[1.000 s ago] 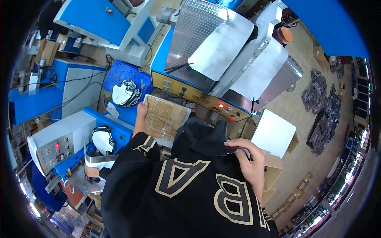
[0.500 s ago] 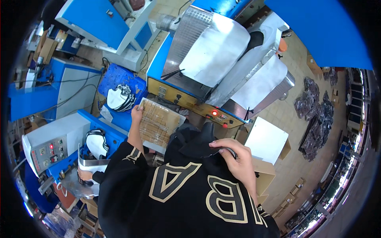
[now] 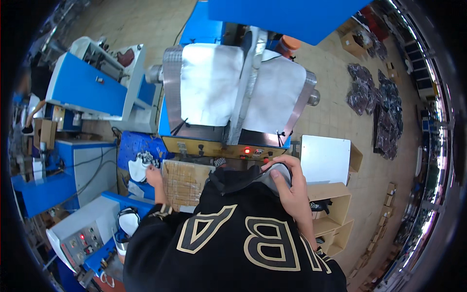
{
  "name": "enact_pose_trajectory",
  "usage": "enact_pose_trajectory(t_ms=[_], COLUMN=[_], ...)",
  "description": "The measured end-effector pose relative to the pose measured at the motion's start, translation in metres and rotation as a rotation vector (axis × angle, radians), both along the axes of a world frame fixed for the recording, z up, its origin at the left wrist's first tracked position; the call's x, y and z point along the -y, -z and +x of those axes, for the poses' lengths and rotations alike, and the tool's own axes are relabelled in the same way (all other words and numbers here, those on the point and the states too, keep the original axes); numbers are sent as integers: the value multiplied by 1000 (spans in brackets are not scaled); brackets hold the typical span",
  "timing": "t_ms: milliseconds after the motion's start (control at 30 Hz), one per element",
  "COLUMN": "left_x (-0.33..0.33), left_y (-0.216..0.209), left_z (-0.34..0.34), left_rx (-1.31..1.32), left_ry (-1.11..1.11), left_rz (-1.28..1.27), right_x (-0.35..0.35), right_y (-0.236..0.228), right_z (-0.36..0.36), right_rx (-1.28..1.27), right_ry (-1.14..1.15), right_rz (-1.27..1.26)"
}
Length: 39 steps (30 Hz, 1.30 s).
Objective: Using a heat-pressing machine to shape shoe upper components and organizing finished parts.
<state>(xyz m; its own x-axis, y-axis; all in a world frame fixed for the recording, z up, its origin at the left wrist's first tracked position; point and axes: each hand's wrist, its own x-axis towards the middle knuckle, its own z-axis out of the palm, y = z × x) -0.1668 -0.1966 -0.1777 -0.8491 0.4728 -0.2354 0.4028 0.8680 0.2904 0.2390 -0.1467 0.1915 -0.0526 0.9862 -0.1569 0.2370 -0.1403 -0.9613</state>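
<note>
My right hand (image 3: 292, 192) is closed around a dark shoe upper (image 3: 237, 179), with thumb and fingers pressed on its pale grey lining. The upper lies in front of my chest, its dark flaps spreading left. My left hand (image 3: 155, 179) reaches to the right edge of a stack of white-and-black shoe uppers (image 3: 138, 170). Its fingers are curled there, and whatever lies between them is hidden. The stack rests on a blue crate (image 3: 127, 146). Just right of my left hand is a board covered with brown tape (image 3: 184, 182).
Ahead stands a blue machine with white-covered pads (image 3: 211, 87) and a lit red button (image 3: 247, 150). A white tabletop (image 3: 325, 158) and cardboard boxes (image 3: 335, 194) stand to the right. At the left is a control panel (image 3: 82, 243) beside another white upper (image 3: 129, 221).
My left hand has left the taped board's edge and moved to the stack of white uppers. My right hand now grips the dark upper with its grey lining turned up. The view has turned.
</note>
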Motion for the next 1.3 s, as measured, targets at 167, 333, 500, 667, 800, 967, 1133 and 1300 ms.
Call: enact_pose_trajectory(t_ms=[167, 333, 500, 667, 800, 967, 1133, 1300], left_x=[-75, -86, -117, -166, -188, -204, -210, -215], left_y=[-218, -361, -356, -363, -358, -346, -325, -314], left_z=[73, 184, 168, 144, 143, 153, 150, 152], left_rx=[547, 825, 544, 451, 363, 307, 162, 258], left_ry=[327, 1194, 1008, 964, 1076, 1145, 1017, 1061], left_rz=[929, 676, 857, 889, 756, 699, 578, 263], right_x=[-12, -36, -60, -166, -235, -270, -233, -186], right_y=[-3, -4, -8, 25, 49, 97, 126, 171], right_z=[-3, -25, -33, 0, -3, -29, -47, -29], right_rx=[170, 220, -254, -129, 15, -101, 37, -324], right_ry=[-62, -220, -137, 124, 227, 207, 6, 310], right_rz=[137, 304, 141, 1, -24, 190, 50, -22])
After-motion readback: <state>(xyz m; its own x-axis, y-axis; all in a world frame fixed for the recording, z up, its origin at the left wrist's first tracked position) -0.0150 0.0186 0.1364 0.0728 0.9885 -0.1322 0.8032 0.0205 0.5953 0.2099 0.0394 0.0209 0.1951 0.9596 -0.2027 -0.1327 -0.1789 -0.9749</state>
